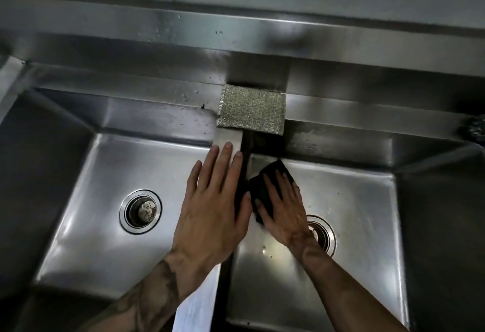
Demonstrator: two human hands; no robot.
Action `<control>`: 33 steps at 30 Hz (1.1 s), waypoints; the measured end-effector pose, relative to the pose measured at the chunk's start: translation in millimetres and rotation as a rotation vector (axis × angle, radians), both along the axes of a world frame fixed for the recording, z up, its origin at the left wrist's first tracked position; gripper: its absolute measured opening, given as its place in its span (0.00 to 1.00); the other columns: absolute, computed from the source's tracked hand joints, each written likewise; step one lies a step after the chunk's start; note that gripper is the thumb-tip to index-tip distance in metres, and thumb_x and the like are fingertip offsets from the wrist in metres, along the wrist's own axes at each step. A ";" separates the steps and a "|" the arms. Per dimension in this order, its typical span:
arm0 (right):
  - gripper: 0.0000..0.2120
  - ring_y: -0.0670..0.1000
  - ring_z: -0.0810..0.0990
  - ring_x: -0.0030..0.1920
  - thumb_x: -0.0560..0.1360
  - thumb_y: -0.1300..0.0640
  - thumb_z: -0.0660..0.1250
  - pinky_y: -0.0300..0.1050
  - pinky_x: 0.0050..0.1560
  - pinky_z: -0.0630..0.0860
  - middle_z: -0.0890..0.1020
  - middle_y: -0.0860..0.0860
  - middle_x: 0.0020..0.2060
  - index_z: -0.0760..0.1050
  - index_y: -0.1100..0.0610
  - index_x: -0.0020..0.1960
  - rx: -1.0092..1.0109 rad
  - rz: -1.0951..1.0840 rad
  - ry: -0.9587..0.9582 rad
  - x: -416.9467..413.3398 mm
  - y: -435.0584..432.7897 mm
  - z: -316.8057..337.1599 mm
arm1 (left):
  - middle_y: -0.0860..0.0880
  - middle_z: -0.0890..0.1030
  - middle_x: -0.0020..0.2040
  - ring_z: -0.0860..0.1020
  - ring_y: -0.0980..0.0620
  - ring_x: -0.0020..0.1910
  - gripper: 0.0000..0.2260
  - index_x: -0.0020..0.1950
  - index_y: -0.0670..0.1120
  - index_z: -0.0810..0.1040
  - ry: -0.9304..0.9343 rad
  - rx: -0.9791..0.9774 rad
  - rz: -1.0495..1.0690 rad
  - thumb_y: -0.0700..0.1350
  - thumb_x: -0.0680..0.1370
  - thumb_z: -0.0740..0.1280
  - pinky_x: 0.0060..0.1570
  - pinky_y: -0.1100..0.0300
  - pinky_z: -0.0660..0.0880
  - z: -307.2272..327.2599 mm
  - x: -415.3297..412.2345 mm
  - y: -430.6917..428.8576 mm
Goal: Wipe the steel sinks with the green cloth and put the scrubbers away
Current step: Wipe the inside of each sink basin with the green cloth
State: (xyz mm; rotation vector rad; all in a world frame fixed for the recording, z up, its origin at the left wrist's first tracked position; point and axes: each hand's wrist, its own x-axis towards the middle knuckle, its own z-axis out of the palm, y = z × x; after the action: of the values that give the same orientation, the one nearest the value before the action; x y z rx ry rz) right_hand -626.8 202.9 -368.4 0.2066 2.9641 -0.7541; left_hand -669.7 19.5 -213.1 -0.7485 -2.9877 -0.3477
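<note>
Two steel sinks lie side by side, the left sink [86,179] and the right sink [367,200], split by a narrow steel divider [228,138]. My left hand [212,200] rests flat on that divider, fingers apart, holding nothing. My right hand [283,208] presses a dark cloth [273,174] against the right sink's left inner wall. The cloth looks almost black in this light. A silvery-green flat scrubber [252,108] sits on the back ledge where the divider meets it. A dark steel-wool scrubber [473,127] shows at the right edge, partly cut off.
Each sink has a round drain: the left drain [140,211] is fully in view, the right drain [324,234] is partly covered by my right wrist. A steel backsplash [236,29] rises behind the ledge, with a pale wall above it.
</note>
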 end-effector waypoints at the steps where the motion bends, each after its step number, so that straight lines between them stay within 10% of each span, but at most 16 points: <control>1: 0.32 0.57 0.57 0.81 0.81 0.40 0.57 0.60 0.79 0.56 0.63 0.57 0.80 0.58 0.50 0.81 0.003 0.011 -0.018 7.2 -0.9 -1.2 | 0.44 0.60 0.86 0.57 0.43 0.86 0.30 0.84 0.44 0.62 -0.007 -0.001 -0.001 0.52 0.83 0.61 0.81 0.40 0.62 0.8 0.1 -0.1; 7: 0.30 0.58 0.55 0.82 0.81 0.40 0.58 0.60 0.80 0.54 0.59 0.56 0.81 0.61 0.45 0.80 0.049 0.245 -0.021 43.7 -3.3 -8.2 | 0.44 0.59 0.86 0.55 0.43 0.86 0.30 0.84 0.44 0.61 -0.055 0.006 -0.012 0.52 0.83 0.60 0.80 0.40 0.64 5.6 -2.0 0.4; 33: 0.24 0.63 0.61 0.79 0.83 0.44 0.57 0.61 0.77 0.62 0.67 0.61 0.78 0.71 0.50 0.76 0.097 -0.056 0.075 -38.3 -14.7 -21.2 | 0.45 0.59 0.86 0.54 0.45 0.87 0.30 0.84 0.44 0.62 -0.106 0.060 -0.007 0.51 0.83 0.61 0.79 0.39 0.65 7.3 -3.2 -0.1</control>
State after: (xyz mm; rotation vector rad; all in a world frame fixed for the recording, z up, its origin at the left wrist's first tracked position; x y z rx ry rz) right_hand -665.2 188.2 -389.7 0.2743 3.0808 -0.6373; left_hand -672.9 19.3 -205.8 -0.7582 -3.0577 -0.4910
